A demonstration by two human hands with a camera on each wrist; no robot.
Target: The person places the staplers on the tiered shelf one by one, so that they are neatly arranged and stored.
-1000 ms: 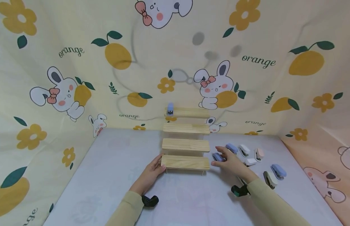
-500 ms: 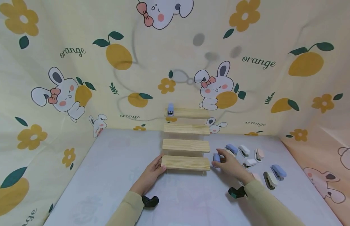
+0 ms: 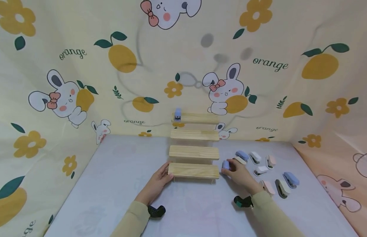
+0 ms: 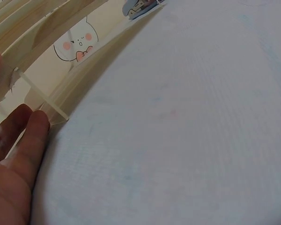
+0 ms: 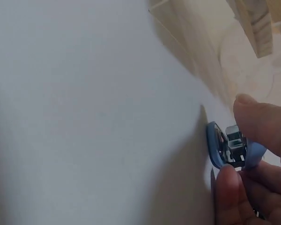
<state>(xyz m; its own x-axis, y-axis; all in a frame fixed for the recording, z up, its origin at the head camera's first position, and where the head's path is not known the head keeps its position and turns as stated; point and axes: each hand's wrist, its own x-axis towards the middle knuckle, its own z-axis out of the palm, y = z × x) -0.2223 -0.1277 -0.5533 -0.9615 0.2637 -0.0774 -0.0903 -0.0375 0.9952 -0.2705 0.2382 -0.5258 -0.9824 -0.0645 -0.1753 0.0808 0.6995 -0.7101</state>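
My left hand (image 3: 156, 184) holds the left end of the lowest plank (image 3: 193, 170) of a four-tier wooden display rack; in the left wrist view its fingertips (image 4: 37, 123) lie beside a clear support. With thumb and fingers, my right hand (image 3: 242, 175) pinches a small blue stapler (image 3: 226, 165) just right of that plank. The right wrist view has the stapler (image 5: 238, 147) end-on, its metal mouth showing and its base by the tabletop. Another blue stapler (image 3: 178, 114) stands at the left end of the top plank (image 3: 201, 118).
Right of my right hand lie several staplers, among them a blue one (image 3: 291, 180), a white one (image 3: 261, 170), a pink one (image 3: 271, 161) and a white-topped dark one (image 3: 282, 188). A patterned cloth (image 3: 159, 59) hangs behind the rack.
The blue stapler in my right hand has turned from slanted to pointing straight away from me, shifting slightly left. My right forearm has swung left. The left hand keeps its place on the rack.
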